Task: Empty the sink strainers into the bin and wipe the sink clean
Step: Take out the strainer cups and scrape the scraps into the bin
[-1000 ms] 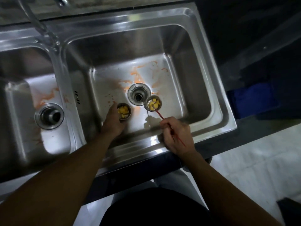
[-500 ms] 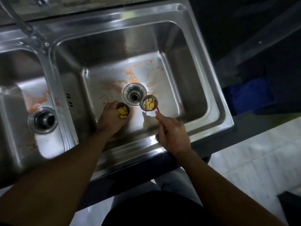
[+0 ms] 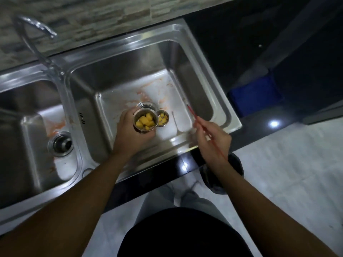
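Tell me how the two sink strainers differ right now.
The strainer in the left hand is gripped and looks raised off the basin floor; the second strainer sits loose beside it, untouched. The held strainer looks larger, perhaps only because it is nearer the camera, and its yellow scraps show fully, while the held one partly covers the second. Both are round metal cups holding yellow food bits.

Sink: glossy brushed steel, orange-smeared. Strainers: shiny metal. Counter edge: glossy black.
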{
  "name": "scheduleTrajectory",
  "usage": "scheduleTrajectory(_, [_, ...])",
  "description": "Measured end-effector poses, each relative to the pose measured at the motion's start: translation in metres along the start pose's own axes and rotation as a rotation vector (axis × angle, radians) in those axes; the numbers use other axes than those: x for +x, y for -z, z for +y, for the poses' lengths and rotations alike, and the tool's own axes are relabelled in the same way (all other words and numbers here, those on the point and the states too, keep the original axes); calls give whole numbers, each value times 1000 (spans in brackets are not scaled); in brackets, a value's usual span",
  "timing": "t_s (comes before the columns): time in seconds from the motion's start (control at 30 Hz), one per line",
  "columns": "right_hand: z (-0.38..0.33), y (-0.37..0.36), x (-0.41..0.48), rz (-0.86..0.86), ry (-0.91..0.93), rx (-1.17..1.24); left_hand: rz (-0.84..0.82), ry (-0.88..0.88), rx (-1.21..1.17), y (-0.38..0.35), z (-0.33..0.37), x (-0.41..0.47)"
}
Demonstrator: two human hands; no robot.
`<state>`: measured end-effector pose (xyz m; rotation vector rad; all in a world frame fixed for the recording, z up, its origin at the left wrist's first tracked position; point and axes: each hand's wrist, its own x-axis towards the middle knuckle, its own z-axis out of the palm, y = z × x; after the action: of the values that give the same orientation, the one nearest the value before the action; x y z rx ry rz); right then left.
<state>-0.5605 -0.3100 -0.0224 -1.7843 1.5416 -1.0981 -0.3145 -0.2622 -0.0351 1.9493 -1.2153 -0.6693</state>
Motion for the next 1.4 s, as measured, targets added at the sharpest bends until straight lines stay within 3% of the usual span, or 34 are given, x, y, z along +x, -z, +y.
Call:
scheduleTrajectory(0.3, [44, 157, -38, 200, -264, 261, -214, -257, -282, -106, 122, -51])
scheduleTrajectory(0.43, [70, 205, -54, 380, -352, 323, -386, -276, -322, -170, 154, -87])
scheduleTrajectory(0.57, [99, 234, -78, 433, -484, 267, -556, -288, -237, -223, 160, -116])
scheduleTrajectory(0.73, [138, 248, -105, 364, -578, 231, -704, -280, -95, -280, 136, -132])
scheduleTrajectory(1.0, [193, 239, -133, 175, -570, 121, -780, -270, 109, -352, 90, -125])
scheduleTrajectory(1.23, [246, 200, -152, 28, -616, 63, -872, -279, 248, -405, 46, -115])
scheduleTrajectory(1.4, [280, 164, -158, 23, -550, -13, -922, -256, 352, -437, 17, -107])
